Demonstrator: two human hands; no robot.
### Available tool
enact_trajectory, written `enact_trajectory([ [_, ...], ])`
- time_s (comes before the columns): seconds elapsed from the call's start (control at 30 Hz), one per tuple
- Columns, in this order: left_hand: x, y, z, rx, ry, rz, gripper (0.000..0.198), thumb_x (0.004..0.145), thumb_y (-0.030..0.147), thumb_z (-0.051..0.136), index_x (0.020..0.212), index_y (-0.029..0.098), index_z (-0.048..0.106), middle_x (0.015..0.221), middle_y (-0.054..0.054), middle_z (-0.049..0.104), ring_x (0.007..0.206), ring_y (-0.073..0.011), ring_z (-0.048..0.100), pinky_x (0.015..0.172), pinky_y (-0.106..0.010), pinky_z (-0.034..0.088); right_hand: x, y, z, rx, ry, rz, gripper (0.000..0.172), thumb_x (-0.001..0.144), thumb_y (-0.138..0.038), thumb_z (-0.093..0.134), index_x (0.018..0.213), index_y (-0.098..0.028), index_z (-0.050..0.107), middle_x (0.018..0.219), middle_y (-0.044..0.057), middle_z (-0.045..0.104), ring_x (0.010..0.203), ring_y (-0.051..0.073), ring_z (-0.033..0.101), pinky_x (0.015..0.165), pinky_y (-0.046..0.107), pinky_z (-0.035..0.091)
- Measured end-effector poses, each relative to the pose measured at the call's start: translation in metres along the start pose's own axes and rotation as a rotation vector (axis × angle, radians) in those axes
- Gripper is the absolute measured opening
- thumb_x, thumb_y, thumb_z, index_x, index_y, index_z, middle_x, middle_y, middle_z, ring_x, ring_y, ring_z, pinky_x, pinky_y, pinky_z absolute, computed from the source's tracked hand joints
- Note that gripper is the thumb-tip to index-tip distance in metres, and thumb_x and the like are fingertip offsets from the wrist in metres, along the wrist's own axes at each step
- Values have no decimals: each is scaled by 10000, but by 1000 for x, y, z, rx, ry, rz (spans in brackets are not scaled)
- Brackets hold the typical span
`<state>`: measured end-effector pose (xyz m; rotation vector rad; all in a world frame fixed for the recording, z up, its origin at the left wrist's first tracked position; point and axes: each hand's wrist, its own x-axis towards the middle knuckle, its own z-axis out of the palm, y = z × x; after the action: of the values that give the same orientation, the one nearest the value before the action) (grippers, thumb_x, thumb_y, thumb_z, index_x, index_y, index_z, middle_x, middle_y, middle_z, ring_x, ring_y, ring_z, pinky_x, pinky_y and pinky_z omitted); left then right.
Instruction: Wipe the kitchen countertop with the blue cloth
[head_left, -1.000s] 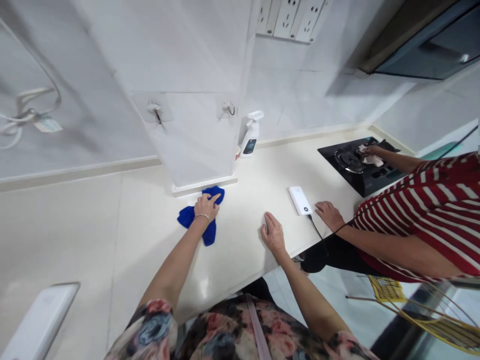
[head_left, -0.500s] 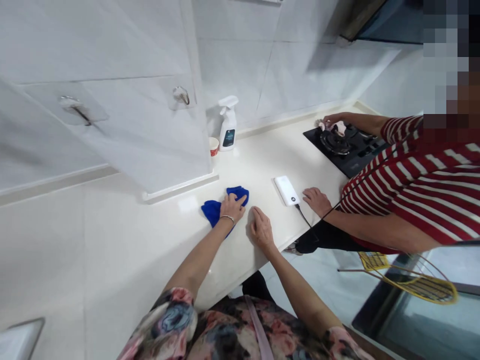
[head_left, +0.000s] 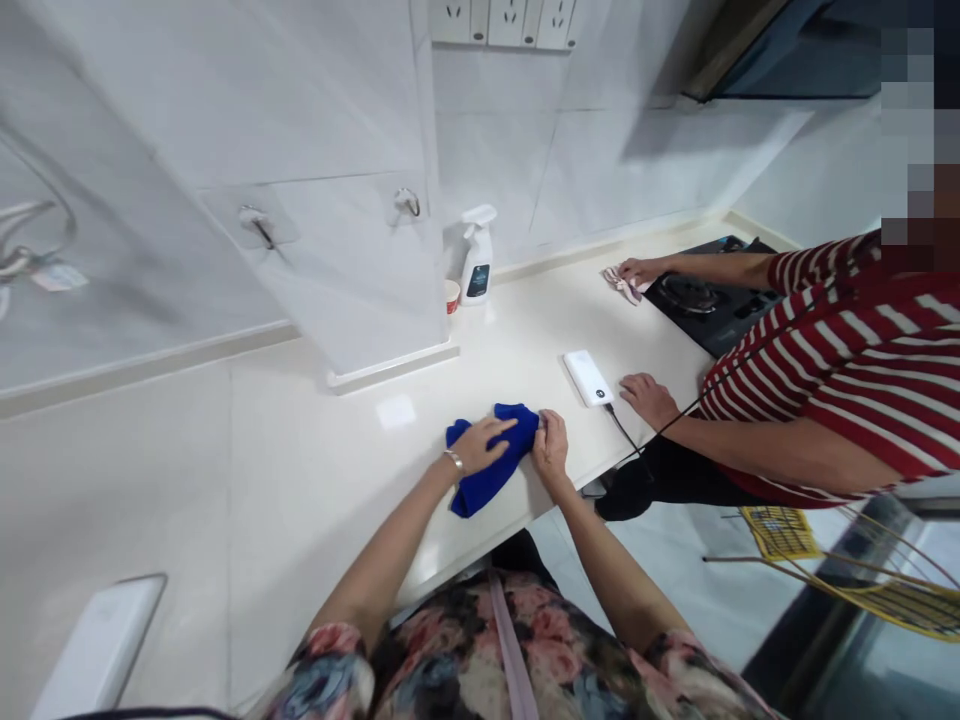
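Observation:
A blue cloth (head_left: 495,480) lies spread and a little crumpled on the pale countertop. Flat on top of it rests my left hand (head_left: 482,447), its fingers stretched out and a bracelet on the wrist. At the cloth's right edge, my right hand (head_left: 551,448) has its fingers closed on the fabric, with the fingertips partly hidden. Further right on the counter is a white power bank (head_left: 586,377) with a black cable plugged into it.
A white spray bottle (head_left: 476,262) and a paper cup (head_left: 451,297) stand by the wall. A co-worker's hand (head_left: 641,270) holds a patterned rag (head_left: 622,285) beside the black gas stove (head_left: 694,295). A white device (head_left: 101,650) lies at lower left.
My left hand has opened out flat over the cloth, which is now more spread. My right hand has come to the cloth's edge. The co-worker's rag has moved left off the stove.

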<state>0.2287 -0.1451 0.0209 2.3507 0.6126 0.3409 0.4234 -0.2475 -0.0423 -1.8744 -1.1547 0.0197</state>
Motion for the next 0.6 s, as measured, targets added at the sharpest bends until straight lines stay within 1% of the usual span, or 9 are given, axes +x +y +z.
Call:
enact_trajectory([
  [0.03,-7,-11,-14,-8,80,-37,488,971,257,480,1445,283,594,1322,-81,636,1178,-186,608,1089,-368,512,2,-3,-1,-2,12,14,512,956,-246,322,1418,-136,515,1315,190,592,1255,277,544,1117,531,461],
  [0.1,-25,-33,-42,64,264,-200,463,977,233,407,1363,255,662,1295,-87,664,1210,-195,601,1125,-378,487,2,-17,1,-30,2,7,556,993,-312,335,1509,-127,420,1423,218,529,1341,300,492,1133,553,436],
  [0.17,-50,-56,-69,170,414,-413,488,971,218,358,1338,199,679,1306,-113,663,1248,-207,585,1172,-385,442,-5,-41,8,-105,-81,-48,616,994,-405,424,1554,-153,380,1544,220,433,1471,368,352,1167,635,358],
  [0.23,-78,-75,-91,296,528,-633,503,972,249,358,1361,163,665,1390,-140,620,1352,-245,516,1225,-425,373,-20,-71,20,-212,-205,-123,629,955,-471,538,1518,-199,463,1601,191,389,1538,463,181,1169,753,236],
  [0.27,-92,-83,-100,356,562,-723,519,981,288,361,1400,153,636,1473,-149,562,1432,-276,440,1250,-460,326,-30,-86,25,-255,-256,-156,616,930,-489,588,1475,-209,521,1610,182,386,1544,501,119,1158,795,177],
  [0.37,-126,-104,-115,444,570,-972,605,1002,402,339,1534,161,495,1677,-150,305,1580,-373,147,1279,-603,145,-63,-120,37,-273,-383,-294,597,890,-518,663,1399,-213,599,1623,168,385,1548,521,58,1167,808,88],
  [0.43,-140,-114,-117,426,515,-1099,664,1007,468,308,1593,168,397,1721,-164,165,1592,-406,35,1264,-655,56,-79,-129,39,-216,-481,-428,580,906,-524,653,1407,-238,592,1619,134,408,1564,473,68,1204,763,80],
  [0.53,-150,-124,-113,428,461,-1168,729,1004,550,254,1628,176,314,1729,-181,93,1591,-418,-13,1258,-660,6,-76,-114,38,-143,-566,-560,487,941,-503,614,1351,-240,615,1558,98,498,1583,385,116,1254,670,103],
  [0.6,-151,-127,-109,456,459,-1165,741,1003,565,232,1634,184,296,1730,-177,96,1592,-415,-16,1258,-662,8,-50,-89,37,-147,-528,-534,402,967,-467,573,1273,-215,640,1498,106,555,1577,347,174,1260,627,147],
])
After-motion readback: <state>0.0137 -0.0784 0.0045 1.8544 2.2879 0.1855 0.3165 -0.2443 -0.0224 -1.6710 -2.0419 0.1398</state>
